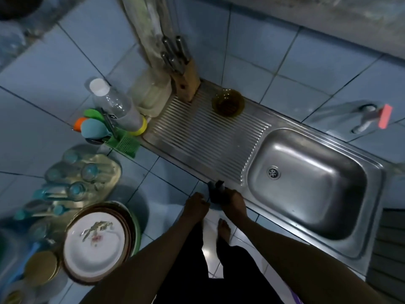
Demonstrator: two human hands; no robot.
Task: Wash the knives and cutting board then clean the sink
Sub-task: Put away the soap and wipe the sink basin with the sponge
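Note:
A wooden knife block (186, 83) stands at the back of the ribbed drainboard (203, 132), with several steel knife handles (175, 54) sticking out of it. The steel sink (306, 216) to the right looks empty, its drain (273, 172) uncovered. At the counter's front edge my right hand (233, 204) grips a small dark object (215, 194). My left hand (196, 205) curls against that object's left side. I cannot tell what the object is. No cutting board is clearly visible.
An amber bowl (228, 102) sits on the drainboard. A tap with a pink handle (385, 116) juts from the tiled wall. To the left are a clear bottle (116, 104), a green utensil rack (122, 143), a tray of glasses (83, 174) and stacked plates (96, 242).

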